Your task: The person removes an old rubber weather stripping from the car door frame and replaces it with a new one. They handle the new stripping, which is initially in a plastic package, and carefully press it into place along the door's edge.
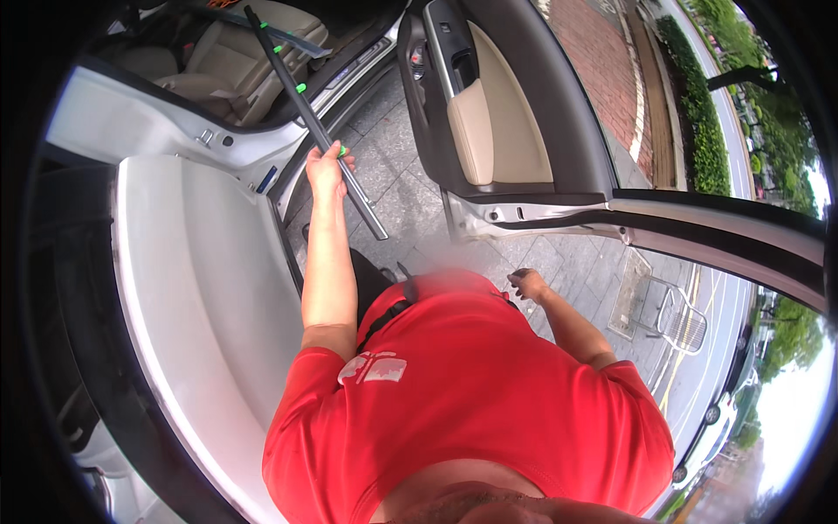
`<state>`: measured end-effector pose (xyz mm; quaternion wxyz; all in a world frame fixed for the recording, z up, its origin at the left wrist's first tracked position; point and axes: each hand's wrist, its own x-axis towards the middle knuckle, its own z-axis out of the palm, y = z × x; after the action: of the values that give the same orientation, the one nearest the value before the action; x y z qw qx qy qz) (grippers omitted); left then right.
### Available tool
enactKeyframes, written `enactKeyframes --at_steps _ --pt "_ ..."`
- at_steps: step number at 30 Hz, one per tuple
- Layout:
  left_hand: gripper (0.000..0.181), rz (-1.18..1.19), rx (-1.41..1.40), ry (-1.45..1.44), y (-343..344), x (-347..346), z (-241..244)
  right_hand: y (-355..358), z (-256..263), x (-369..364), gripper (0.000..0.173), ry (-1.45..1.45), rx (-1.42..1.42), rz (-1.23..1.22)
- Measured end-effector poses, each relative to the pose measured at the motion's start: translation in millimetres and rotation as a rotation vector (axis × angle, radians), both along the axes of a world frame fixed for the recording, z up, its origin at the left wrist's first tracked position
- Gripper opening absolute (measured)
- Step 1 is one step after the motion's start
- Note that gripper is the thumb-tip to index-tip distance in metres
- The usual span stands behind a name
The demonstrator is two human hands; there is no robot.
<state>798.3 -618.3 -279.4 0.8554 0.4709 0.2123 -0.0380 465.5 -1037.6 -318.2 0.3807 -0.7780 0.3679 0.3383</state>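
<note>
My left hand grips a long dark car trim strip near its lower end. Bright green clips sit along the strip's edge. The strip slants from above the car's front seat down to over the paving, between the car body and the open door. Low by my right side hangs my right hand, fingers loosely curled and dark at the tips. Nothing shows clearly in it, and its palm is hidden. Ahead is the open car door with beige and dark lining.
A silver car door panel stands close on my left. Through the doorway show a beige front seat, another long strip and the door sill. Grey paving lies underfoot. A metal bench stands to the right.
</note>
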Motion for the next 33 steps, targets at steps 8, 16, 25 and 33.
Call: enactKeyframes --at_steps 8,16,25,33 --pt "0.016 -0.021 0.059 0.051 29.7 -123.7 34.9 14.7 -16.1 37.4 0.034 -0.018 0.101 0.213" --pt "0.038 -0.007 0.155 0.103 46.4 -250.5 51.4 62.8 -33.2 58.1 0.039 -0.034 0.174 0.476" --pt "0.028 0.002 0.252 0.176 39.3 -440.7 70.7 136.4 34.3 101.4 0.031 -0.308 0.341 0.451" --pt "0.018 0.060 0.483 0.245 52.0 -578.7 100.7 251.0 180.3 199.1 0.032 -0.865 0.571 0.506"
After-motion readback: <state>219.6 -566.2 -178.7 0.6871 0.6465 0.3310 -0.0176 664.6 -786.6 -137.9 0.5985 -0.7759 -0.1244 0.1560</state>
